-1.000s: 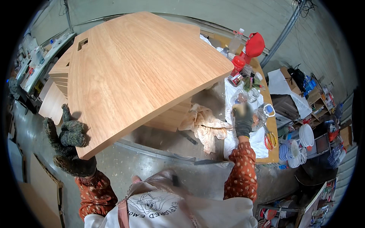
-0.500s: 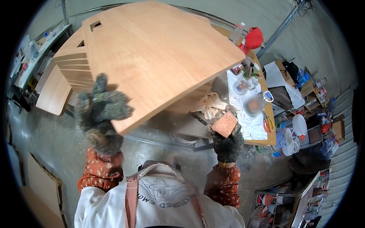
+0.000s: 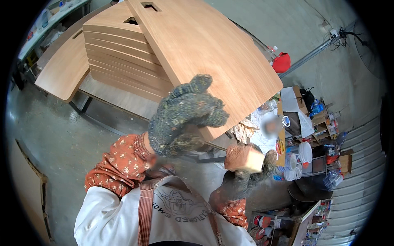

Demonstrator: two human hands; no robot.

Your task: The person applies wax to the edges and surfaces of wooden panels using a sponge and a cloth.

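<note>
My left hand (image 3: 186, 117), in a dark grey-green knitted glove, lies over the near corner of a large pale wooden panel (image 3: 213, 53). Its fingers bend over the top face and its lower part wraps the edge. The panel has rounded corners and a rectangular cutout near its far left end. It rests on a stack of similar panels (image 3: 123, 57). Below the panel's right corner, my gloved right hand (image 3: 250, 172) is closed round a sanding sponge (image 3: 245, 158) with a reddish-brown face and a pale yellow side. The sponge is apart from the wood.
On the right, a table carries white paper (image 3: 262, 127), a crumpled cloth (image 3: 243, 132) and a red object (image 3: 281, 62). Beyond it are white buckets (image 3: 304, 152) and cluttered shelves. A metal-legged stand supports the panels. Brown boards (image 3: 28, 197) lean at the lower left.
My left hand has moved right, with the panel's near corner swinging right too. My right hand has drawn nearer my body, tilting the sponge so its yellow side shows. The view has shifted.
</note>
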